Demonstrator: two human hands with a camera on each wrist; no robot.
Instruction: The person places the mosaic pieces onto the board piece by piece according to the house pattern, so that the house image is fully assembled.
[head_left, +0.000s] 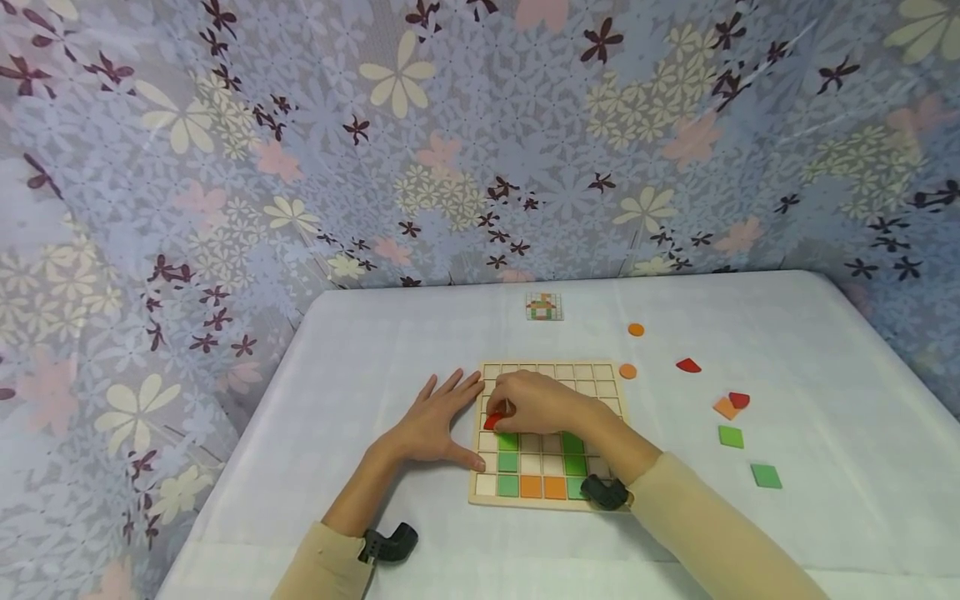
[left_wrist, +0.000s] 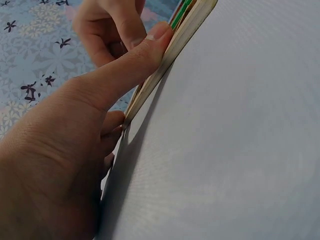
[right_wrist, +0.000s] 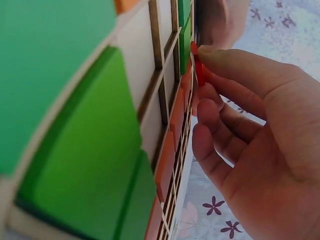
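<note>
A wooden grid board (head_left: 540,503) lies on the white-covered table, with green and orange square tiles in some of its cells. My right hand (head_left: 540,404) is over the board's left part and pinches a red curved-edged piece (head_left: 491,422) between thumb and fingers. In the right wrist view the red piece (right_wrist: 200,74) stands tilted at the grid beside a green tile (right_wrist: 185,47). My left hand (head_left: 431,427) is spread flat at the board's left side, its thumb and fingertips touching the frame. The right hand hides several middle cells.
Right of the board lie two orange discs (head_left: 627,372), a red piece (head_left: 688,366), another red piece (head_left: 739,401) overlapping an orange square (head_left: 724,407), and two green squares (head_left: 731,437). A small pattern card (head_left: 543,307) lies behind the board. A flowered curtain (head_left: 465,167) hangs beyond.
</note>
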